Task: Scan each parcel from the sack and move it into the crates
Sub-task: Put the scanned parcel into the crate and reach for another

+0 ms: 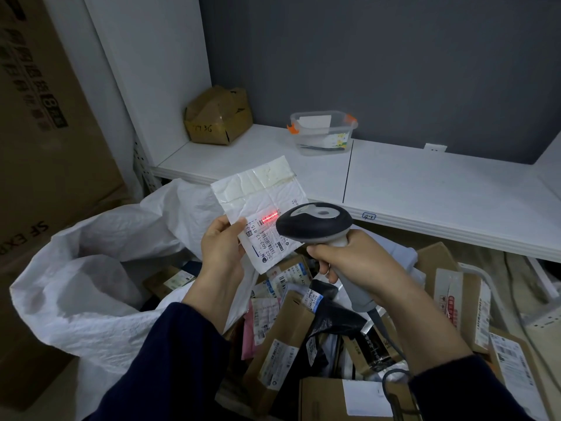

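your left hand is raised in front of you, the forearm angling up out of a dark sleeve. its thumb lies on the front of the white padded parcel at the lower left edge and the fingers go behind, so it pinches the parcel. the parcel is held in the air, tilted, above the heap of parcels and just right of the open white sack. the parcel's label faces you.

your right hand is wrapped round the grey grip of the scanner, fingers curled under it. the wrist is bent so the dark head points at the parcel, close by the label's right edge. a red line of light lies across the barcode at the label's top. the scanner's cord runs down past your right sleeve.

behind, on the white shelf, stand a crumpled cardboard box and a clear plastic tub, well apart from your hands.
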